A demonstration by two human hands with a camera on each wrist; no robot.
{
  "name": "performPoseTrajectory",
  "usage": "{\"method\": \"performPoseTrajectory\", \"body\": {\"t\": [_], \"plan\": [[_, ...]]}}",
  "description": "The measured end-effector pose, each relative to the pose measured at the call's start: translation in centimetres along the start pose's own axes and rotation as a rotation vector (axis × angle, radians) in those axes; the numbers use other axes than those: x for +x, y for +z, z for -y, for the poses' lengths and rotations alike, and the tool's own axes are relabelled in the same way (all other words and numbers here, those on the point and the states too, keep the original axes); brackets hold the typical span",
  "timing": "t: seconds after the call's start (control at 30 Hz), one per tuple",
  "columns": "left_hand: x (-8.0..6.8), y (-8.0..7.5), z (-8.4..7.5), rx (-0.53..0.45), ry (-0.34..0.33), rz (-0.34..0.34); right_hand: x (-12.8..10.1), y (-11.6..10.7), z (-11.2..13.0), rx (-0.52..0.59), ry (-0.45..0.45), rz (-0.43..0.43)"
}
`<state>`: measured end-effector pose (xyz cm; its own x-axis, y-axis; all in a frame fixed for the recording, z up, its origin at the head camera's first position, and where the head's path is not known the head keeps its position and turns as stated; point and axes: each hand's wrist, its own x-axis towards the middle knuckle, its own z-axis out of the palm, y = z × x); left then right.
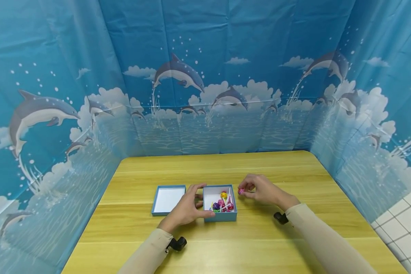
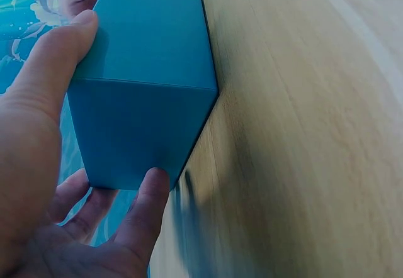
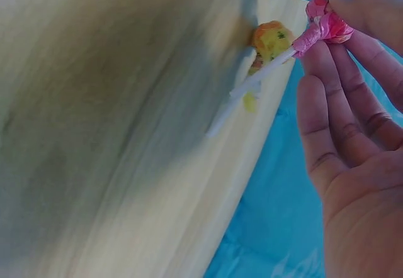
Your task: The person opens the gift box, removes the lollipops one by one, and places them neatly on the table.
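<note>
A blue open box [image 1: 220, 217] with a white inside stands near the middle of the table. Several wrapped lollipops [image 1: 223, 195] lie in it, yellow, purple and pink-red. My left hand [image 1: 188, 207] grips the box from its left side, thumb at the front and fingers at the side and back. Just right of the box, my right hand [image 1: 260, 190] pinches a pink lollipop [image 3: 321, 26] by its wrapped head, the white stick pointing away from the palm. A yellow lollipop [image 3: 272, 41] lies on the table beside it, hidden by the hand in the head view.
The blue-rimmed lid [image 1: 168, 199], white inside, lies on the wooden table [image 1: 226, 247] left of the box. Blue dolphin-printed curtains [image 1: 198, 125] close off the back and both sides. White tiles [image 1: 405, 224] show at the lower right.
</note>
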<state>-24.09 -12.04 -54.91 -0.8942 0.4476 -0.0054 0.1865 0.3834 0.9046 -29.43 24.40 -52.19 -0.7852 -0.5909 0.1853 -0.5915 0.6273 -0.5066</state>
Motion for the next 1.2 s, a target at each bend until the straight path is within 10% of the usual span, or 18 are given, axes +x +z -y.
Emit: {"method": "performPoseTrajectory", "body": {"t": [1.2], "plan": [[0.0,0.0,0.0,0.001,-0.015,0.009,-0.8,1.5,-1.0,0.000,0.033,0.036]]}}
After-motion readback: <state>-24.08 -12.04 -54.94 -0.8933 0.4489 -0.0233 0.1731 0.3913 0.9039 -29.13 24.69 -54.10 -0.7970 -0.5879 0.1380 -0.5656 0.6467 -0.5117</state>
